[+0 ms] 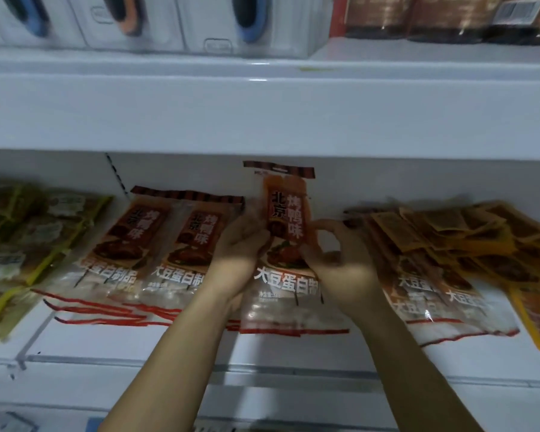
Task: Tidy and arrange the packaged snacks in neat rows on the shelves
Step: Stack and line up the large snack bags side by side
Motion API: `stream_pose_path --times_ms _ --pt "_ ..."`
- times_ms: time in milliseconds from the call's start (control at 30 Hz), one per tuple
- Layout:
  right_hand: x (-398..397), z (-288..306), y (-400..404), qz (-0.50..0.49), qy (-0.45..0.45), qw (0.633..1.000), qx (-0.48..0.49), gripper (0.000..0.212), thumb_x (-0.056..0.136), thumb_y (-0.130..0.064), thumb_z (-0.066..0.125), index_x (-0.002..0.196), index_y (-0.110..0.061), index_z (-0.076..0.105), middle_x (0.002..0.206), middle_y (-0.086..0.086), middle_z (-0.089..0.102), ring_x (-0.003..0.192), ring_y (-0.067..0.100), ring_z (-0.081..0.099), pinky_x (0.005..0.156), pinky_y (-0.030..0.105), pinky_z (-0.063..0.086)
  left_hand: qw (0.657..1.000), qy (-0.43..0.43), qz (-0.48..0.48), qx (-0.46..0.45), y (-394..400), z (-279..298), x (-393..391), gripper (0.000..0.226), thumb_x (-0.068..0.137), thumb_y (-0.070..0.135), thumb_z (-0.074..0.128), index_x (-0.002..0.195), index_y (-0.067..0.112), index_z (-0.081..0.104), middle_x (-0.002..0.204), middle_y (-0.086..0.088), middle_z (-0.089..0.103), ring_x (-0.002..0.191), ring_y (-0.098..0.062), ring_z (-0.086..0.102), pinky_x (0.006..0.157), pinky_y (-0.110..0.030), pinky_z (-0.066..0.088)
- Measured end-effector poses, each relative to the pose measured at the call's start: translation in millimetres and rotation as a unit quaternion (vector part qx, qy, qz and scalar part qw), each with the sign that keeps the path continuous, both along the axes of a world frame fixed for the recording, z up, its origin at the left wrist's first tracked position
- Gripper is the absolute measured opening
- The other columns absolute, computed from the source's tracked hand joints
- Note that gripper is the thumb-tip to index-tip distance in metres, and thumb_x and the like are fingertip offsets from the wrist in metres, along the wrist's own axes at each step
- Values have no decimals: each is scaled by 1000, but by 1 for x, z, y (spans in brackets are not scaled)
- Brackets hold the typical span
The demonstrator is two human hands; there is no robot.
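Observation:
An orange-red snack packet (286,213) with white Chinese lettering stands tilted up at the middle of the white shelf (169,347). My left hand (236,254) grips its left edge and my right hand (340,260) grips its right edge, fingers curled round it. Left of it, two overlapping packets of the same kind (156,251) lie flat side by side. To the right, more of these packets (434,288) lie in a loose heap.
Yellow-green packets (28,241) are stacked at the far left. A jumble of yellow-brown packets (487,241) fills the far right. An upper shelf (262,70) carries white boxes (138,23) and dark bottles (449,20). A rail (262,366) runs along the shelf front.

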State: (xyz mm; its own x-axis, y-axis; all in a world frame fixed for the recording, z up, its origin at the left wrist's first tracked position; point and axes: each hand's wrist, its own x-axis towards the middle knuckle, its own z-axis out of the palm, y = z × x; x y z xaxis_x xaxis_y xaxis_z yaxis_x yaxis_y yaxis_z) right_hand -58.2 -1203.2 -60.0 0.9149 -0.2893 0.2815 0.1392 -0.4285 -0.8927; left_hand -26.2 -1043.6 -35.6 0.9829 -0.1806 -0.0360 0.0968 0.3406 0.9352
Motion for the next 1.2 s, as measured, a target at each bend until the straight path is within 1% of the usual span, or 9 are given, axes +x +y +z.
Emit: stream_pose_path --times_ms 100,167,233,300,367,533,833,1000,1200 --pt "10 4 12 37 46 996 68 31 85 -11 80 112 -24 71 105 -10 74 100 6 70 89 42 60 986 -51 32 156 28 -11 16 13 95 6 59 96 11 70 86 -6 77 80 -23 73 70 -39 59" --pt "14 3 21 28 45 997 61 34 84 -11 80 109 -31 71 102 -13 74 96 7 71 88 41 61 925 -130 57 354 48 -15 31 23 85 40 66 93 20 70 82 -1 76 77 -19 73 71 -49 60" --pt "18 4 34 38 59 996 49 37 87 -13 78 106 -44 69 101 -19 73 96 6 72 88 42 61 859 -176 95 471 65 -11 41 35 87 58 62 92 24 67 76 4 73 65 -7 69 63 -39 58" --pt "23 3 47 58 79 995 11 40 90 -15 75 103 -52 67 101 -25 71 99 7 71 90 42 60 837 -209 112 493 80 -5 45 23 95 51 63 99 28 60 77 7 70 63 -2 66 58 -27 54" --pt "27 4 61 53 84 995 -30 38 89 -18 76 116 -43 68 104 -23 67 102 6 69 93 38 59 824 -216 96 515 94 -4 50 22 97 40 65 116 33 55 88 8 69 73 -3 66 65 -26 55" --pt "37 11 96 34 96 990 -94 34 89 -27 76 122 -29 68 96 -24 60 83 -12 56 74 -2 43 797 -218 80 558 128 -11 63 20 101 30 59 121 24 63 96 1 73 81 -15 71 71 -32 57" --pt "61 6 186 73 118 982 -131 34 90 -29 76 122 -24 68 103 -14 64 88 2 59 80 12 47 778 -186 126 586 217 -24 77 19 101 35 59 113 25 68 98 0 76 82 -24 72 72 -41 59" --pt "72 6 222 77 137 969 -190 31 91 -37 73 120 -28 68 112 -10 71 100 9 65 94 30 54 771 -183 133 595 250 -24 85 14 100 27 61 110 24 70 97 0 75 77 -23 71 67 -34 55" --pt "74 9 246 78 127 957 -248 32 94 -42 67 123 -28 66 116 -9 69 107 14 64 92 34 54 764 -177 125 607 276 -30 93 14 98 23 62 111 23 69 97 2 74 79 -17 65 69 -28 46"
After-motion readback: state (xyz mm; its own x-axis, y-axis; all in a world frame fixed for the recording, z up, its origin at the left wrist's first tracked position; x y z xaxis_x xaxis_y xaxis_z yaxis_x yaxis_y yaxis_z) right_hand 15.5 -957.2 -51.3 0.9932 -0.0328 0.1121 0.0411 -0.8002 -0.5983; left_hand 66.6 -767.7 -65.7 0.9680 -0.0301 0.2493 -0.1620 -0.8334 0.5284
